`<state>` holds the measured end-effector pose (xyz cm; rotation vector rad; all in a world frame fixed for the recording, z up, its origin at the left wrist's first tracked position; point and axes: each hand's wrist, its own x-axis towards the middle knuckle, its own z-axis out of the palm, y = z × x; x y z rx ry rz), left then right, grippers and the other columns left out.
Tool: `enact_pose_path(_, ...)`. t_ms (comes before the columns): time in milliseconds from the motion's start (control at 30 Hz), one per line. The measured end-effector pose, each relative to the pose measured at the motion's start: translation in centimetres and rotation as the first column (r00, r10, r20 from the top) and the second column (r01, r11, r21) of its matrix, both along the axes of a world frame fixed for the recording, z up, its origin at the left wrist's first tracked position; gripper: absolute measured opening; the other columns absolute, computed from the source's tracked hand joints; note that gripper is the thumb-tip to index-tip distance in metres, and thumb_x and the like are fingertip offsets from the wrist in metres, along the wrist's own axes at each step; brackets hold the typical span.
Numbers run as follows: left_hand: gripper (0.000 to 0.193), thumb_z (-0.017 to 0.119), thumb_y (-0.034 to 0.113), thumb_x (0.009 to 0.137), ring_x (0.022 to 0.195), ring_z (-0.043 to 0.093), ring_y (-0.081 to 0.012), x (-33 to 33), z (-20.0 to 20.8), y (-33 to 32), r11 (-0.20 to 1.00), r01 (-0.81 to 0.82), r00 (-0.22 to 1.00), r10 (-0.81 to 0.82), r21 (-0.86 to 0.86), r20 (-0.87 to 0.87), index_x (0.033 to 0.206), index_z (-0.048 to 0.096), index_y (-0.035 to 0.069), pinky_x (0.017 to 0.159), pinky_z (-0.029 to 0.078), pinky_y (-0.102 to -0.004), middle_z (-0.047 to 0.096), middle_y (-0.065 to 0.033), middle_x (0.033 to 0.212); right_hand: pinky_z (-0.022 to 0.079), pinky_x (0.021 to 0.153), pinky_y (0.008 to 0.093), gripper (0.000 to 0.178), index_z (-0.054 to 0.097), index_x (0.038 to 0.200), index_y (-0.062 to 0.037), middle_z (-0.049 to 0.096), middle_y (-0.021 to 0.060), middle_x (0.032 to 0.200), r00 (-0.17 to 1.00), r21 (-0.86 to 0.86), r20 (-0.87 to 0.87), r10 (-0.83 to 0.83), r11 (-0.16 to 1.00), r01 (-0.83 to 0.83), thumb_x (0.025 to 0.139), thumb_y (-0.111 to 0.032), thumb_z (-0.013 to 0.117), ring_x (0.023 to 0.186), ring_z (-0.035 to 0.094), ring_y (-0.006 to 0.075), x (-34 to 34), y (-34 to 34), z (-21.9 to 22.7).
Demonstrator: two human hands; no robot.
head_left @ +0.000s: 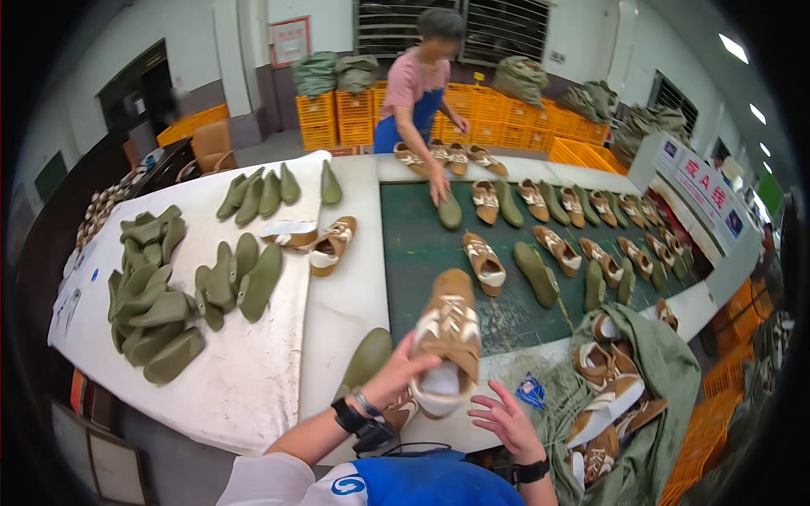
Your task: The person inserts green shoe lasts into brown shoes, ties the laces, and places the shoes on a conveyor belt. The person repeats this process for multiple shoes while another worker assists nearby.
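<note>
While the left hand [395, 377] holds a shoe [450, 325], lasts [164, 309] clutter the table [348, 299].

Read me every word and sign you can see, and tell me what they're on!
I don't copy writing out, but here's where it is:
White board at the table's right end: big red characters.
Red-framed notice on the back wall: too blurred to read.
Small blue packet near your right hand: any print is too small to read.
</note>
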<state>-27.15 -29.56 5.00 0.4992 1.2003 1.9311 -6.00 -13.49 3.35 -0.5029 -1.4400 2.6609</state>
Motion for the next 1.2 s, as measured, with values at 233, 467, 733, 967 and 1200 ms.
enact_pose_path(233, 0.038, 0.062, 0.032, 0.088, 0.104, 0.054, -0.0206, -24.8, 0.8, -4.7, 0.757, -0.638, 0.768, 0.637, -0.142, -0.059, 0.116, 0.043, 0.014, 0.084, 0.049, -0.0466, 0.054, -0.0047, 0.115, 0.048, 0.074, 0.0256, 0.045, 0.050, 0.125, -0.0003, 0.060, 0.0117, 0.112, 0.926, 0.783, 0.060, -0.373, 0.593, 0.188, 0.082, -0.004, 0.063, 0.083, 0.059, 0.0130, 4.4, 8.1, -2.5)
enact_pose_path(467, 0.036, 0.055, 0.019, 0.091, 0.105, 0.055, -0.0163, -19.0, -4.2, -5.4, 0.833, -0.532, 0.846, 0.521, -0.152, -0.112, 0.125, 0.049, 0.009, 0.087, 0.046, -0.0309, 0.058, -0.0038, 0.116, 0.047, 0.087, 0.0421, 0.041, 0.055, 0.116, -0.0012, 0.058, 0.0211, 0.111, 0.473, 0.937, -0.275, -0.837, -0.343, -0.061, 0.078, -0.011, 0.066, 0.099, 0.057, 0.0387, 16.2, 23.2, -5.2)
enact_pose_path(733, 0.025, 0.054, 0.003, 0.089, 0.093, 0.062, -0.0193, -0.3, 2.4, -3.3, 0.968, -0.018, 0.997, 0.000, -0.252, -0.073, 0.113, 0.052, -0.002, 0.087, 0.051, -0.0321, 0.063, -0.0123, 0.101, 0.041, 0.092, 0.0426, 0.061, 0.052, 0.123, -0.0155, 0.047, 0.0189, 0.119, 0.208, 0.906, -0.131, -0.969, -0.203, -0.372, 0.069, -0.030, 0.076, 0.110, 0.048, 0.0354, 14.2, 29.1, -4.1)
enact_pose_path(967, 0.024, 0.053, 0.003, 0.090, 0.094, 0.062, -0.0187, 2.6, 5.1, -2.8, 0.956, -0.050, 0.981, -0.007, -0.290, -0.193, 0.113, 0.054, -0.003, 0.087, 0.050, -0.0297, 0.064, -0.0122, 0.100, 0.041, 0.095, 0.0443, 0.093, 0.032, 0.140, -0.0192, 0.041, 0.0269, 0.130, 0.157, 0.964, 0.080, -0.984, 0.116, 0.238, 0.063, -0.037, 0.081, 0.117, 0.046, 0.0421, 17.4, 30.3, -3.9)
enact_pose_path(1200, 0.032, 0.053, 0.004, 0.091, 0.102, 0.060, -0.0197, 4.0, 6.0, 2.2, 0.896, 0.223, 0.910, -0.332, -0.383, -0.248, 0.122, 0.049, -0.001, 0.091, 0.048, -0.0309, 0.062, -0.0125, 0.108, 0.044, 0.094, 0.0385, 0.064, 0.034, 0.135, -0.0095, 0.047, 0.0149, 0.127, 0.149, 0.354, -0.519, -0.842, -0.053, 0.934, 0.082, -0.017, 0.069, 0.109, 0.053, 0.0240, 19.6, 25.4, 8.8)
